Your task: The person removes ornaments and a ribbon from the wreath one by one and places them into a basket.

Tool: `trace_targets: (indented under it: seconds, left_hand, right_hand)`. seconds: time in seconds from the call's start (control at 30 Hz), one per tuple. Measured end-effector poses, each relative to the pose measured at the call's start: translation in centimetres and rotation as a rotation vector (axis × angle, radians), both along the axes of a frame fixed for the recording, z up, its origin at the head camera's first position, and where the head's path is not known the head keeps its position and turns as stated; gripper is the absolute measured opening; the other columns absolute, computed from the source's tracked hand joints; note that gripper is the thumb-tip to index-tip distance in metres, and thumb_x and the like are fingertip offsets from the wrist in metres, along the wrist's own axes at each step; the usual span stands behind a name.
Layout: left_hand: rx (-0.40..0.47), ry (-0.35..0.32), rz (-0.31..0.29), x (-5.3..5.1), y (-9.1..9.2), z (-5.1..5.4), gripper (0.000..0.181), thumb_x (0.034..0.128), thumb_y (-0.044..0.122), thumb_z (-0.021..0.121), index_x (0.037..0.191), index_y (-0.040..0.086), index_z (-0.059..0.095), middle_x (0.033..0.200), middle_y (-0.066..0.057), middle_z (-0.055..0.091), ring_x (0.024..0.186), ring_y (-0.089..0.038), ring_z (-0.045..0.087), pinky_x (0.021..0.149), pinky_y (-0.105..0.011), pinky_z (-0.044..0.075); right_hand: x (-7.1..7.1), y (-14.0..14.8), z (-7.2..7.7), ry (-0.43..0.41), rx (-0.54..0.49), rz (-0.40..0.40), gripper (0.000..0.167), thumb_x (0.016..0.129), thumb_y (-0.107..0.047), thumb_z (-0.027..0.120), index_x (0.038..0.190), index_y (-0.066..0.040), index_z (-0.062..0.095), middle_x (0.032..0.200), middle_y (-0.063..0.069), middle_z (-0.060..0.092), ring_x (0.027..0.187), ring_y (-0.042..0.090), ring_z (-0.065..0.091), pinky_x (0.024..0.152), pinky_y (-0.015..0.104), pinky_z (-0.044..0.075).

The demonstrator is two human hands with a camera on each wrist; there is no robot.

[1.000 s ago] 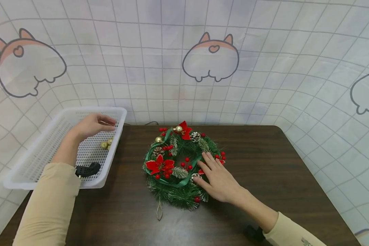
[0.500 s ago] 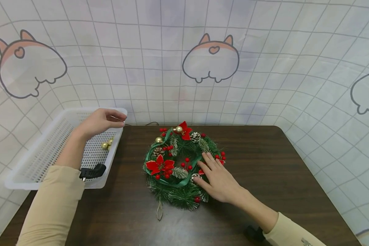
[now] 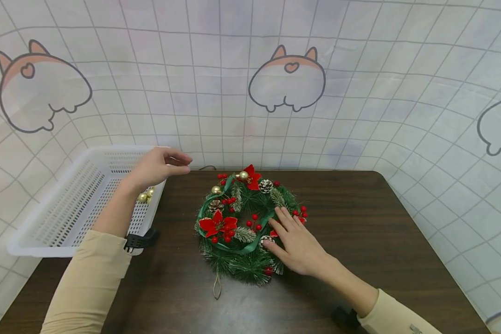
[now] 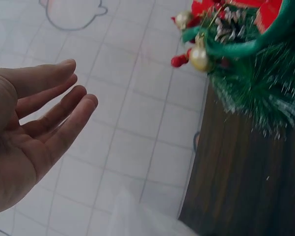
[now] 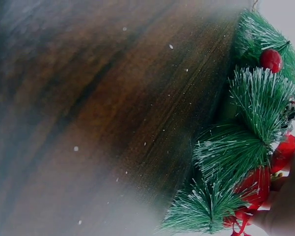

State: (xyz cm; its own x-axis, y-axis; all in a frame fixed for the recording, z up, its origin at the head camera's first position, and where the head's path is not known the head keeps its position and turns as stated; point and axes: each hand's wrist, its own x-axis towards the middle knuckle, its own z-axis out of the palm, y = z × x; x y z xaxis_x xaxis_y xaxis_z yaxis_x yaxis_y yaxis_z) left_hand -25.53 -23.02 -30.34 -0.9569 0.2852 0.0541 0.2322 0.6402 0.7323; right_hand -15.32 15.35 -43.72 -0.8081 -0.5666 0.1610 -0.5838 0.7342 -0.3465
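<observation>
My left hand (image 3: 160, 166) hangs in the air over the basket's right edge, left of the wreath, fingers loosely bent; in the left wrist view the hand (image 4: 37, 113) has nothing between fingers and thumb. The green wreath (image 3: 250, 266) lies on the table with red flowers, berries, pinecones, two gold balls (image 3: 215, 189) and a green ribbon (image 3: 247, 249). My right hand (image 3: 298, 246) rests on its right side with fingers spread. In the right wrist view, that hand (image 5: 287, 201) touches the wreath (image 5: 235, 147) near a red flower.
A white perforated basket (image 3: 37, 227) stands at the left of the brown table (image 3: 359, 213), with several small gold balls (image 3: 143, 197) inside. A loop of cord (image 3: 216, 287) sticks out from the wreath's front. Behind hangs a grid-patterned cloth (image 3: 217, 116).
My left hand has moved right, from above the basket's inside to past its right rim. The right hand and the wreath have stayed in place.
</observation>
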Motion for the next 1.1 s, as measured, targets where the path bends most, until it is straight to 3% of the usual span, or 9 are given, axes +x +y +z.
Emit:
trace_targets:
  seconds: [0.47,0.73,1.1]
  left_hand:
    - [0.107,-0.029,0.032,-0.1,1.9,-3.3,0.032,0.0969,0.016,0.074,0.125,0.000,0.069,0.127,-0.019,0.067,0.117,-0.034,0.064,0.098,-0.051,0.050]
    - [0.162,-0.070,0.028,-0.5,3.7,-4.2,0.032,0.0977,0.014,0.072,0.125,-0.003,0.068,0.129,-0.023,0.065,0.121,-0.037,0.059,0.102,-0.056,0.046]
    - [0.134,-0.138,0.066,-1.0,4.8,-6.8,0.033,0.0988,0.015,0.071,0.127,-0.002,0.068,0.126,-0.021,0.067,0.115,-0.035,0.063,0.099,-0.052,0.050]
  right_hand:
    - [0.1,-0.2,-0.3,0.012,0.002,0.000,0.072,0.107,-0.054,0.045,0.153,0.001,0.044,0.166,0.023,0.022,0.155,0.036,0.012,0.121,0.057,0.017]
    - [0.1,-0.1,-0.3,0.017,0.005,-0.016,0.072,0.107,-0.053,0.047,0.154,0.001,0.044,0.166,0.022,0.020,0.155,0.035,0.012,0.122,0.056,0.017]
    - [0.1,-0.1,-0.2,0.002,0.004,-0.010,0.072,0.107,-0.053,0.047,0.154,0.000,0.043,0.166,0.022,0.020,0.155,0.035,0.011,0.122,0.056,0.016]
